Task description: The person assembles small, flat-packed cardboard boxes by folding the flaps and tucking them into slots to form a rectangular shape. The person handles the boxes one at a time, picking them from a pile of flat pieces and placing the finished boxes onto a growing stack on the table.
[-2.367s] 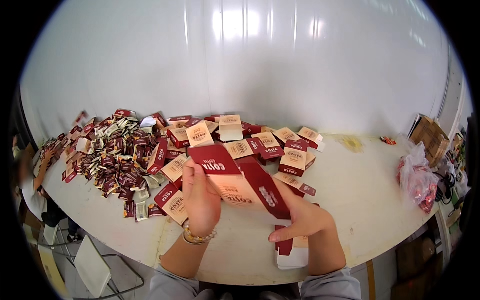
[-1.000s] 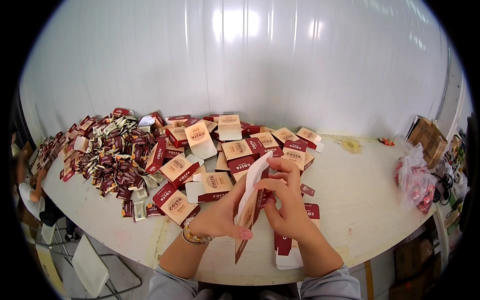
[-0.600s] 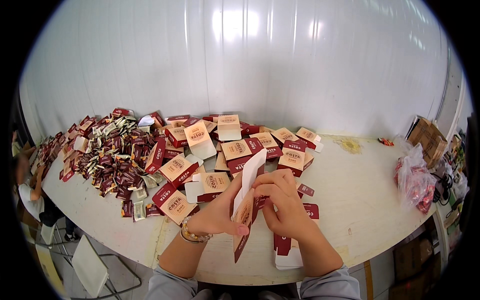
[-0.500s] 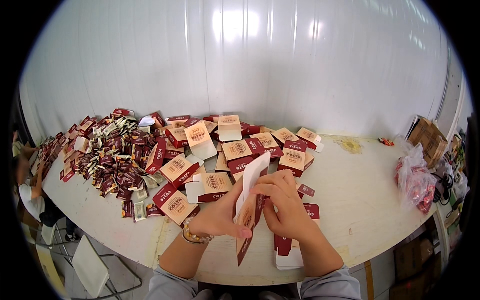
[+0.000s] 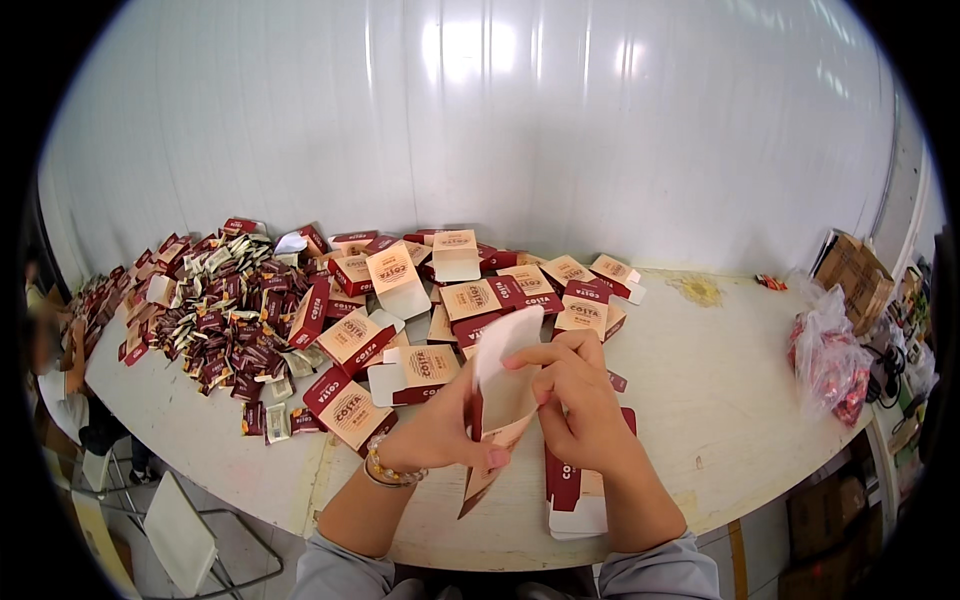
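Observation:
A small beige and dark-red carton (image 5: 505, 390) stands tilted between my hands, its white inside showing and its long flap pointing up. My left hand (image 5: 435, 430) grips its left side, thumb across the lower front. The fingers of my right hand (image 5: 580, 400) pinch the carton's right edge, with the index finger at the white flap. Beneath my right forearm lies a stack of flat dark-red and beige cartons (image 5: 565, 490). Just beyond my left hand rest folded cartons (image 5: 350, 408) of the same kind.
Many folded cartons (image 5: 480, 298) lie heaped along the wall. To the left is a pile of small wrapped sachets (image 5: 245, 325). A clear plastic bag of red packets (image 5: 832, 360) sits at the table's right end. A person (image 5: 65, 375) sits far left, beyond a folding chair (image 5: 180, 530).
The carton in my hands has gone from nearly flat to opened out, its white inside now facing me. My right fingers have moved from the flap's face to its right edge.

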`<state>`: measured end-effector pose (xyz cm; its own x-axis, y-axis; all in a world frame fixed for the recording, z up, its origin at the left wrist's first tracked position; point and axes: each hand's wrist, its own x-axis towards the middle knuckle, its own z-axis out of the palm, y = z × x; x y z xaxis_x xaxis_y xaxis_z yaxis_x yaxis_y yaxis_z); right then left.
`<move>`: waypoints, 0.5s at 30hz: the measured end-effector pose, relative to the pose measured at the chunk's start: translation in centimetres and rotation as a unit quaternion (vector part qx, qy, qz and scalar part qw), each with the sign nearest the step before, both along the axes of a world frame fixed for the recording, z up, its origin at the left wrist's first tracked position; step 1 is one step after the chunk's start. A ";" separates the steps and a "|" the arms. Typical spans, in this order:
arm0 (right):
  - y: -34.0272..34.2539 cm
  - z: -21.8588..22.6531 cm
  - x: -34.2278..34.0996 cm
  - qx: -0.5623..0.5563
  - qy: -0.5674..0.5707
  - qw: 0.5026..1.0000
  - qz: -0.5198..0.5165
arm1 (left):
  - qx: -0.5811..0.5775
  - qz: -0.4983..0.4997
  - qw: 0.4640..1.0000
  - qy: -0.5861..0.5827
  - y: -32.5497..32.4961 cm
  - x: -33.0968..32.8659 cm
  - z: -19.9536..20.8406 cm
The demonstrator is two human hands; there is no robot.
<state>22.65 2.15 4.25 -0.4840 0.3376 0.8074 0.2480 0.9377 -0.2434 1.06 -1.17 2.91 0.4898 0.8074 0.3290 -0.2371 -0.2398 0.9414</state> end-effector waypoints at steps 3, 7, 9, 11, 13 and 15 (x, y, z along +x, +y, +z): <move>0.1 0.4 1.0 0.003 0.051 0.999 0.019 | 0.015 0.079 0.997 -0.018 0.3 0.0 0.0; 0.2 0.0 0.6 -0.118 0.238 0.946 0.186 | 0.001 0.191 0.977 -0.097 0.9 0.2 0.5; -0.4 0.2 -0.3 -0.236 0.263 0.888 0.295 | 0.006 0.200 0.967 -0.158 1.2 0.2 -0.1; -1.2 0.2 -0.4 -0.311 0.199 0.885 0.283 | 0.020 0.226 0.961 -0.160 1.0 0.4 -0.3; -1.2 -0.6 0.3 -0.338 0.091 0.913 0.212 | 0.048 0.249 0.953 -0.165 1.1 0.7 -0.5; -1.4 -0.8 0.4 -0.391 0.082 0.900 0.175 | 0.044 0.261 0.954 -0.144 1.4 0.4 -0.6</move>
<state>23.10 0.70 3.42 -0.5666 0.6836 0.4601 -0.1286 0.4782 -0.8688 1.47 0.24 2.33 -0.0921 0.8800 0.4659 -0.3093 -0.4701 0.8267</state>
